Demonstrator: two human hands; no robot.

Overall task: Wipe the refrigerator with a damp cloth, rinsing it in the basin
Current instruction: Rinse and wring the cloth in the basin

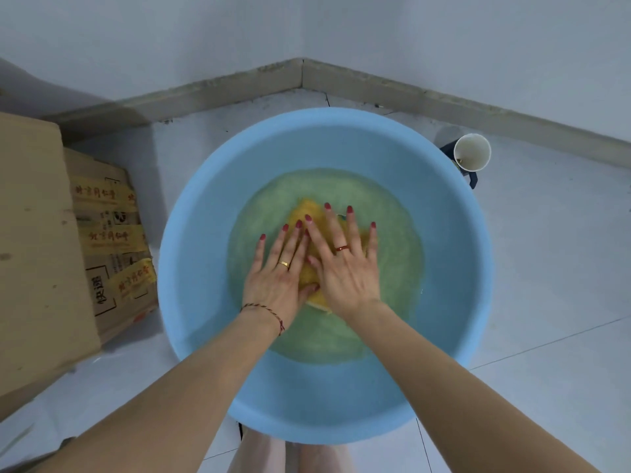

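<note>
Pale tiled floor [546,302] is carrying blue basin [454,268] at centre, cardboard boxes [44,250] sitting left, white cup [472,152] standing just beside basin's right rim.

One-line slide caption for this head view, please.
Both hands, left and right, press a yellow cloth flat under water in a blue basin on the floor.

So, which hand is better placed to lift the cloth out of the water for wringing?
Probably the right hand. It lies flat over the middle of the yellow cloth in the blue basin, covering most of it. The left hand presses only its left edge, so it would follow.
</note>
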